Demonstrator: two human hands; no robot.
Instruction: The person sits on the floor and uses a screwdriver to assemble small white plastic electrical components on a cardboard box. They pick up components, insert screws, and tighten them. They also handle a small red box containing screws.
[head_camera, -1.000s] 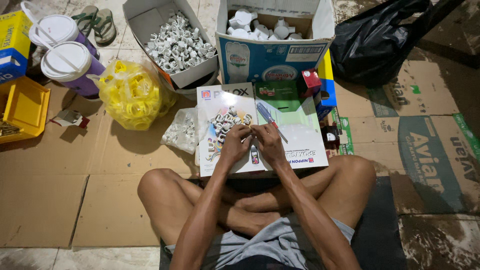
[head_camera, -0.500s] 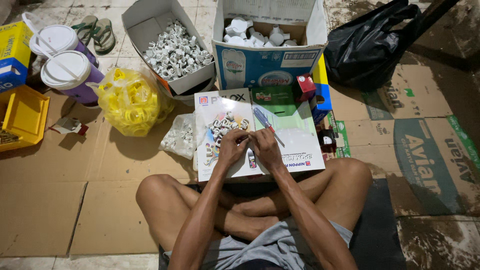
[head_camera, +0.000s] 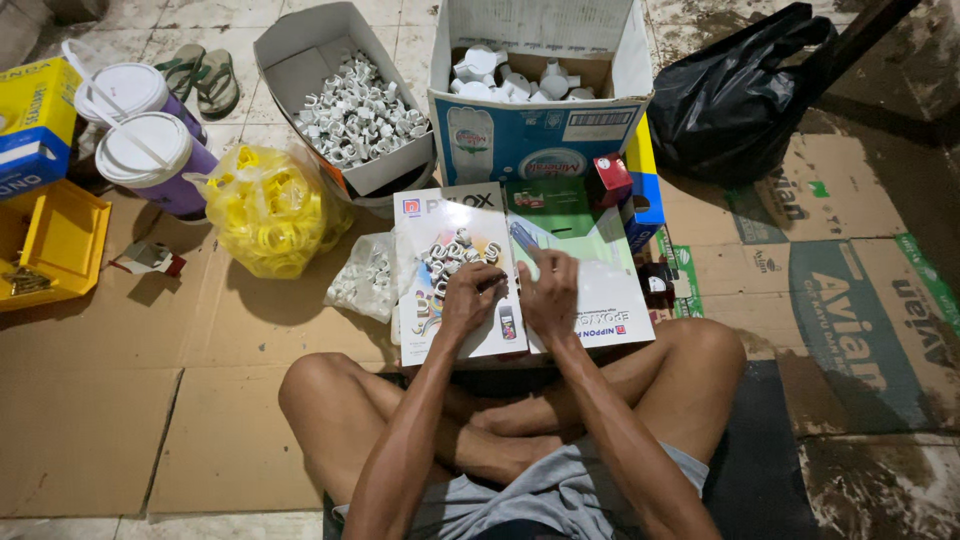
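Both hands work over the booklet (head_camera: 460, 290) on the lap board: left hand (head_camera: 470, 300) pinches a small white ring from the pile (head_camera: 455, 255) at 12 o'clock, right hand (head_camera: 548, 295) curls beside it, grip hidden; best kept low and steady.

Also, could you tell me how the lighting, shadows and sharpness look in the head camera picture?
Head view: light falls from above and is strongest at the middle, on the glossy booklet under the left hand and right hand; the edges darken, most around the black plastic bag; the yellow bag throws a soft shadow on the cardboard; focus is sharp; straight edges bow slightly.
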